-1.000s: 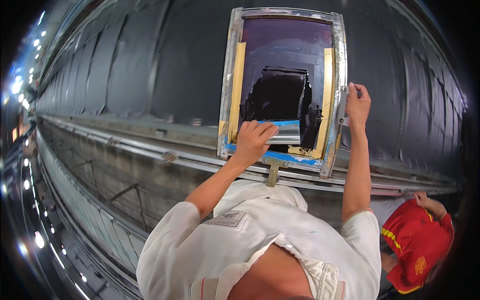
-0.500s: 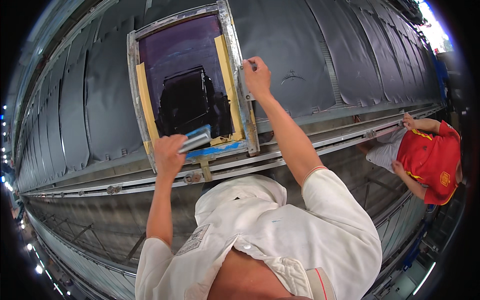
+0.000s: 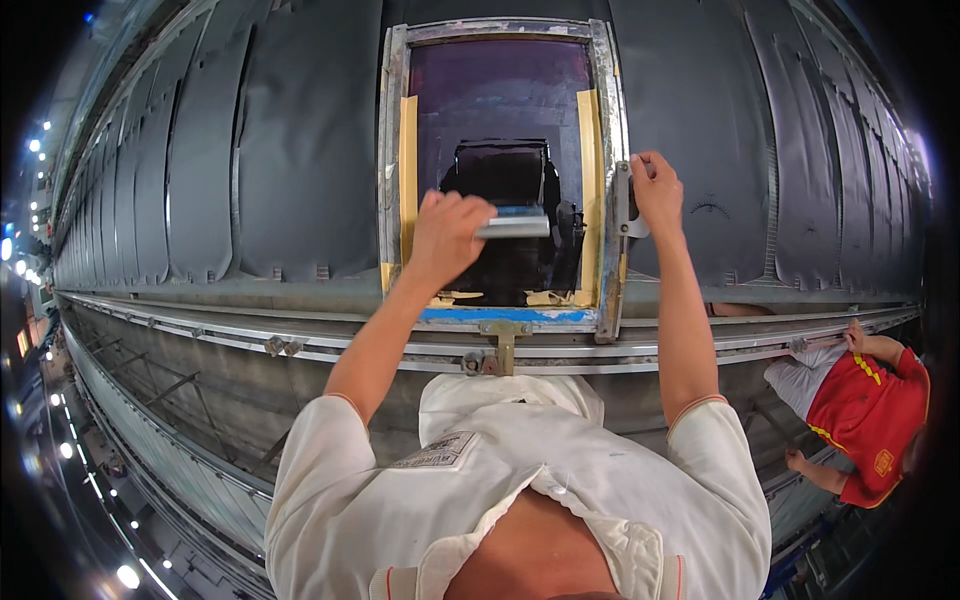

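In my left hand [image 3: 450,235] is a squeegee [image 3: 518,227] with a metal holder, gripped at its left end and held over the screen's black ink. The screen-printing frame [image 3: 610,110] lies in front of me over dark grey sheets. Its mesh [image 3: 490,80] looks purple at the far end, and black ink [image 3: 505,265] covers the nearer part. Yellowish tape [image 3: 408,170] runs along the inner sides. My right hand [image 3: 658,195] is closed around a handle on a metal bracket [image 3: 624,190] at the frame's right side. The fingers partly hide that handle.
Dark grey sheets [image 3: 300,150] line the long table on both sides of the frame. A metal rail [image 3: 320,345] runs along the near edge, with a bracket [image 3: 505,345] from the frame meeting it. Another person in a red shirt [image 3: 865,420] stands at the rail on the right.
My left hand has moved the squeegee from the screen's near edge to farther over the ink. My right hand stays at the bracket. The view has turned, so the frame looks straighter.
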### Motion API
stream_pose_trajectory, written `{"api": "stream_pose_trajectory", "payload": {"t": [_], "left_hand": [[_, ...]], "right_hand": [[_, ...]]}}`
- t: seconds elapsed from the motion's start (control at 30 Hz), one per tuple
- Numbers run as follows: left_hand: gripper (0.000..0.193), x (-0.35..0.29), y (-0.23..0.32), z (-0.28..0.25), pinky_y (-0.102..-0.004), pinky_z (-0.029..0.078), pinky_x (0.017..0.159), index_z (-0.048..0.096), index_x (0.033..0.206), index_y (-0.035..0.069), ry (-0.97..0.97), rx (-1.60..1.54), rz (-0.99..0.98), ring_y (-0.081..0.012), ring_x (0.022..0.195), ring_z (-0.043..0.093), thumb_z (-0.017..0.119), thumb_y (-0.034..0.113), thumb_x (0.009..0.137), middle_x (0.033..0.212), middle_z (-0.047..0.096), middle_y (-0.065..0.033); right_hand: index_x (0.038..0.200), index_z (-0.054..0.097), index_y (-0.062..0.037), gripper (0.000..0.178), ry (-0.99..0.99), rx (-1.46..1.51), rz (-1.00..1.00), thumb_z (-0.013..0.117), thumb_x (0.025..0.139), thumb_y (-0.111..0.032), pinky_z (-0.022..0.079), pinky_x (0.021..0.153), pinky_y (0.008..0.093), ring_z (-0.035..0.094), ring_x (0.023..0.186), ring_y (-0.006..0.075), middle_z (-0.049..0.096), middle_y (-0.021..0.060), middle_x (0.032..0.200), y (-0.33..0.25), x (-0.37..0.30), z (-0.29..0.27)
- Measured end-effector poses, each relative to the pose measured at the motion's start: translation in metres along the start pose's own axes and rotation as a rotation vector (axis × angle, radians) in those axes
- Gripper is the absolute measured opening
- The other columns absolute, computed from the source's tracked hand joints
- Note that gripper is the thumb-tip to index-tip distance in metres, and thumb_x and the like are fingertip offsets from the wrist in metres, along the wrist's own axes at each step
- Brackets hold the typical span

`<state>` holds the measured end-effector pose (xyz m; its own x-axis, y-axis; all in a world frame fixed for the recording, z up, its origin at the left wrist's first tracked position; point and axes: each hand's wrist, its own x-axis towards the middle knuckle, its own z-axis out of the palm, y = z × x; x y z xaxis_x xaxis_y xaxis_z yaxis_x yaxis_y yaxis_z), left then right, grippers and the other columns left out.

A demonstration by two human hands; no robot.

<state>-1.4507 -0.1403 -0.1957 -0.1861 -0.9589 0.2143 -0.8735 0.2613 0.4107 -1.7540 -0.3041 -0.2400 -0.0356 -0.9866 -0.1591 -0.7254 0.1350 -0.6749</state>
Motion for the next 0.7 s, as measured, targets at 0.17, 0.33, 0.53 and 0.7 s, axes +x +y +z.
{"api": "stream_pose_trajectory", "payload": {"t": [0.17, 0.33, 0.53, 0.7], "left_hand": [[0.017, 0.083, -0.041, -0.013, -0.0428, 0.045, 0.079, 0.077, 0.089, 0.015, -0.136, -0.098, -0.104, -0.0291, 0.085, 0.069, 0.084, 0.025, 0.077, 0.088, 0.075, -0.0052], [0.023, 0.129, -0.067, -0.009, -0.0470, 0.051, 0.078, 0.075, 0.085, 0.015, -0.257, -0.101, -0.183, -0.0346, 0.081, 0.070, 0.085, 0.033, 0.075, 0.079, 0.072, -0.0094], [0.028, 0.115, -0.062, -0.002, -0.0430, 0.054, 0.073, 0.076, 0.093, 0.011, -0.231, -0.143, -0.212, -0.0370, 0.081, 0.070, 0.087, 0.028, 0.074, 0.083, 0.073, -0.0142], [0.022, 0.022, -0.008, 0.003, -0.0420, 0.042, 0.083, 0.072, 0.089, 0.017, -0.229, -0.132, -0.145, -0.0275, 0.084, 0.068, 0.085, 0.029, 0.075, 0.082, 0.071, -0.0042]], "right_hand": [[0.117, 0.073, -0.0076, 0.042, -0.378, 0.128, -0.528, 0.078, 0.090, -0.040, 0.053, 0.083, 0.0436, 0.069, 0.101, 0.0314, 0.074, 0.0161, 0.106, -0.099, 0.020, -0.008], [0.103, 0.073, -0.0050, 0.035, -0.715, -0.361, -0.640, 0.080, 0.086, -0.035, 0.054, 0.080, 0.0479, 0.070, 0.095, 0.0392, 0.074, 0.0184, 0.098, -0.159, 0.048, 0.032], [0.093, 0.072, -0.0044, 0.028, -0.628, -0.410, -0.694, 0.083, 0.081, -0.026, 0.054, 0.079, 0.0503, 0.070, 0.091, 0.0417, 0.074, 0.0200, 0.091, -0.137, 0.039, 0.060], [0.091, 0.069, -0.0079, 0.024, -0.712, -0.446, -0.675, 0.082, 0.081, -0.025, 0.054, 0.080, 0.0524, 0.070, 0.089, 0.0417, 0.072, 0.0206, 0.087, -0.108, -0.059, 0.036]]}}
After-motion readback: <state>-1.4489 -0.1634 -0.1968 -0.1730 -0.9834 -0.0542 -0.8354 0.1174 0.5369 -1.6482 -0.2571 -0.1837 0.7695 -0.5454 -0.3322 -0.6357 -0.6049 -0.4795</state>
